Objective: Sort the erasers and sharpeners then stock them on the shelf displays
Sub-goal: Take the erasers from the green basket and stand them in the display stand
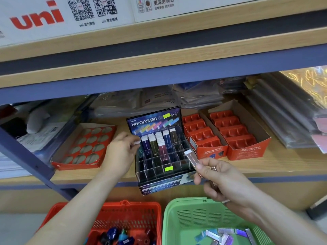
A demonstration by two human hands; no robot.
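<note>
Left hand (122, 152) grip pinching white-tipped eraser (137, 143) — body hidden, right hand (221, 181) grip pinching pink eraser (192, 159), green basket (177, 209) cropped below

Two baskets (185, 200), two hands (120, 152), one display (155, 119).
</note>
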